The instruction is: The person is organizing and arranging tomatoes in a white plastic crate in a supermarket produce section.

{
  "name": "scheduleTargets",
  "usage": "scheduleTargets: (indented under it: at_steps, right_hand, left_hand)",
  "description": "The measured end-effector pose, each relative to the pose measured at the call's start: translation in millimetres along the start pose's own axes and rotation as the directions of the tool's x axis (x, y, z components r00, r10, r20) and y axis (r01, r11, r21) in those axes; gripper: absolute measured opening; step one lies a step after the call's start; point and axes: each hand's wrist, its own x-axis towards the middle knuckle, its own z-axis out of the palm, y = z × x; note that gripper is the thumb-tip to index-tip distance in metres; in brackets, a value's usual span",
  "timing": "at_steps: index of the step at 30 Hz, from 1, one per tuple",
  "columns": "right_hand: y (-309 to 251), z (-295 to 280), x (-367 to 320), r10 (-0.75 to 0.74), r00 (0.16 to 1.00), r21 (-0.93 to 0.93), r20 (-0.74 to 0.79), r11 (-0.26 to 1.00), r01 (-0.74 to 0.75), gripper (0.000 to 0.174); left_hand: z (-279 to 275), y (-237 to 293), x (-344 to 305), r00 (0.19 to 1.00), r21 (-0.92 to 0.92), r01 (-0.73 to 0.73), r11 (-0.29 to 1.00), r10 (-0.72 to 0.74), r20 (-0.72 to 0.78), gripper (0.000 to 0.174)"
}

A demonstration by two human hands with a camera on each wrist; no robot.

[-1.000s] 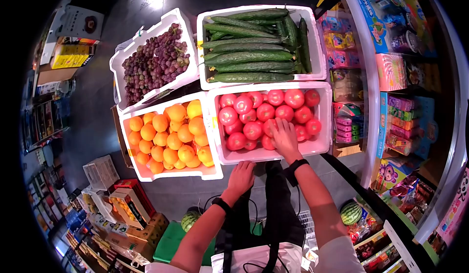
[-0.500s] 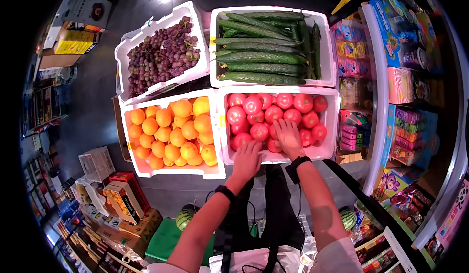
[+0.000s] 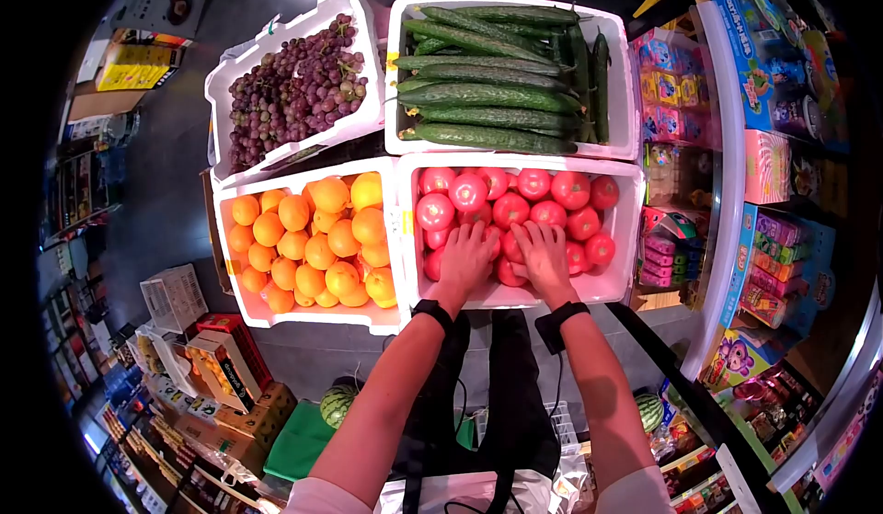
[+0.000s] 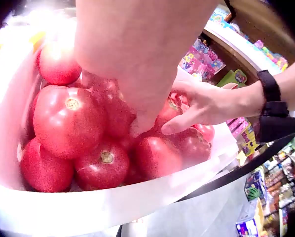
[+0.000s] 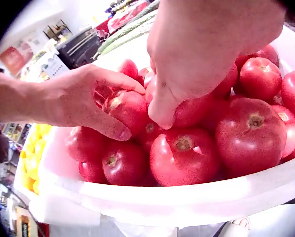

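Observation:
Red tomatoes [image 3: 510,209] fill a white foam crate [image 3: 629,252] in front of me. Both hands reach into its near side, close together. My left hand [image 3: 467,261] grips a tomato [image 5: 129,114], its thumb and fingers spread around the fruit in the right wrist view. Beside it, my right hand [image 3: 544,255] holds another tomato [image 5: 193,112] from above, thumb against its near side; its other fingertips are hidden in that view. More tomatoes lie close around both hands, such as a large one [image 4: 68,121] in the left wrist view.
Left of the tomatoes stands a crate of oranges [image 3: 317,247]. Behind are cucumbers [image 3: 487,100] and purple grapes [image 3: 299,96] in white crates. Shelves with packaged goods [image 3: 768,165] line the right. Boxes [image 3: 225,367] and a watermelon [image 3: 338,405] sit low at the left.
My left hand has moved from outside the crate's near edge forward into the tomatoes and taken hold of one. My right hand stays on the tomatoes near the same place.

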Motion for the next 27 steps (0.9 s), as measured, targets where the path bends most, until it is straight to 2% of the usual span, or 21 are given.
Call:
scheduleTargets:
  at_steps: [5,7,8,11,13,15,18,20,21,23,27]
  right_hand:
    - [4,0,0,-0.025,0.999,0.041,-0.026,0.999,0.026,0.08]
    - [3,-1,0,-0.018,1.0,0.052,-0.021,0.998,0.019,0.078]
    - [2,-1,1,-0.018,1.0,0.054,-0.024,0.998,0.019,0.078]
    - [-1,0,2,-0.009,1.0,0.02,-0.022,1.0,0.009,0.08]
    - [-2,-3,5,0.037,0.999,-0.011,0.038,0.999,-0.037,0.081]
    - [-2,-5,4,0.03,0.998,-0.044,0.063,0.999,-0.027,0.082]
    - [1,-4,4,0.022,0.997,-0.068,0.077,0.998,-0.017,0.082]
    - [-2,-2,2,0.01,0.997,-0.046,0.072,0.999,-0.007,0.082]
    - [-1,-2,3,0.014,0.997,-0.033,0.079,0.999,-0.012,0.083]
    - [0,-3,5,0.016,0.996,-0.018,0.089,1.0,-0.014,0.083]
    - [-2,-4,5,0.017,0.994,-0.024,0.107,1.0,-0.014,0.084]
  left_hand:
    - [0,0,1,1.0,-0.031,0.006,0.999,-0.005,0.027,0.066]
    - [-2,-2,-5,0.998,-0.075,-0.015,0.997,0.01,-0.069,0.062]
    - [-4,-3,-11,0.998,-0.071,-0.015,0.997,0.011,-0.068,0.062]
    - [-18,-8,-37,0.99,-0.001,0.065,0.998,-0.065,-0.122,0.063]
    - [-15,-15,-54,0.993,0.091,0.112,0.989,-0.109,-0.034,0.06]
    - [-12,-23,-62,0.994,0.113,0.101,0.988,-0.097,-0.042,0.058]
    - [-9,-27,-63,0.993,0.088,0.121,0.989,-0.121,-0.014,0.053]
    - [-6,-32,-62,0.992,0.086,0.08,0.993,-0.071,-0.1,0.071]
    - [-10,-33,-61,0.992,0.086,0.085,0.993,-0.077,-0.099,0.071]
    - [-20,-31,-62,0.99,-0.04,0.098,0.994,-0.102,-0.098,0.067]
    - [-27,-31,-68,0.993,-0.06,0.062,0.996,-0.067,-0.097,0.064]
